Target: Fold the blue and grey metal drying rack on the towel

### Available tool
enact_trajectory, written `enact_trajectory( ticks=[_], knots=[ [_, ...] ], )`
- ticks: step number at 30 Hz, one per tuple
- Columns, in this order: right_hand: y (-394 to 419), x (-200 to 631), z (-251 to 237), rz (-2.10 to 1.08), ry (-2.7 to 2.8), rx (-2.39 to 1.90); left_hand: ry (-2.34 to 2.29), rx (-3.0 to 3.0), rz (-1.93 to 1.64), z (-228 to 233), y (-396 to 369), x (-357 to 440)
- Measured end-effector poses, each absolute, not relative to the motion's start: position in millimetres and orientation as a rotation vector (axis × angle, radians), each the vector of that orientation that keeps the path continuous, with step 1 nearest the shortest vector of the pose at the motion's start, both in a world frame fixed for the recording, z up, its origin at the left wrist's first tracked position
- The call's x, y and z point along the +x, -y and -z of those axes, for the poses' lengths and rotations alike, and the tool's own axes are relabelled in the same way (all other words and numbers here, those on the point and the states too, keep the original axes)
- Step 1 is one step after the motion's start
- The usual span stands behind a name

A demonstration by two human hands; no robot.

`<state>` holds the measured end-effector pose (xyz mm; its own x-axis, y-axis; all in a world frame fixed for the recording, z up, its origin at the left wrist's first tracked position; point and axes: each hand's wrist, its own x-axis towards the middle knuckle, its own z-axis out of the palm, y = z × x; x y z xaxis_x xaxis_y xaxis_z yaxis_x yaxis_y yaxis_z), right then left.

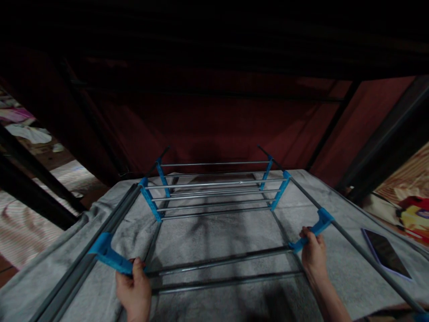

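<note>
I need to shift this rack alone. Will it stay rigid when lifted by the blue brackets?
The rack probably feels light: thin metal rods. It may flex or rattle, since only plastic brackets join them. Both hands, left and right, grip opposite brackets, which should steady it.

Readable text: you are seeing none anywhere in this dim view.
Phone (385, 254): its screen is showing dark, with no characters for you to read.
Blue rack brackets (109, 256): they are bearing no label or brand you can make out.
</note>
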<state>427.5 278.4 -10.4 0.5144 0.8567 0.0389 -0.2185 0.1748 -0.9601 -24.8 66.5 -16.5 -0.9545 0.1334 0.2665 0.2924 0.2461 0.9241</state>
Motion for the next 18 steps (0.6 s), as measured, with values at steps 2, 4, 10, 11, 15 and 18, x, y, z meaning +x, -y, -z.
enact_trajectory(
  ticks=[2,4,10,11,15,18],
  knots=[
    [-277,427,9,-0.848,0.688,-1.151,2.362,-0.441,1.805,16,-64,-24],
    [-276,428,8,-0.843,0.701,-1.166,2.353,-0.462,1.789,15,-62,-25],
    [-269,429,4,-0.809,0.724,-1.226,2.328,-0.498,1.776,19,-60,-27],
    [-269,429,3,-0.805,0.743,-1.238,2.323,-0.509,1.778,21,-60,-27],
    [-267,427,0,-0.776,0.801,-1.254,2.293,-0.532,1.829,28,-60,-27],
    [-266,427,-1,-0.768,0.804,-1.265,2.299,-0.534,1.857,30,-59,-27]
  ],
)
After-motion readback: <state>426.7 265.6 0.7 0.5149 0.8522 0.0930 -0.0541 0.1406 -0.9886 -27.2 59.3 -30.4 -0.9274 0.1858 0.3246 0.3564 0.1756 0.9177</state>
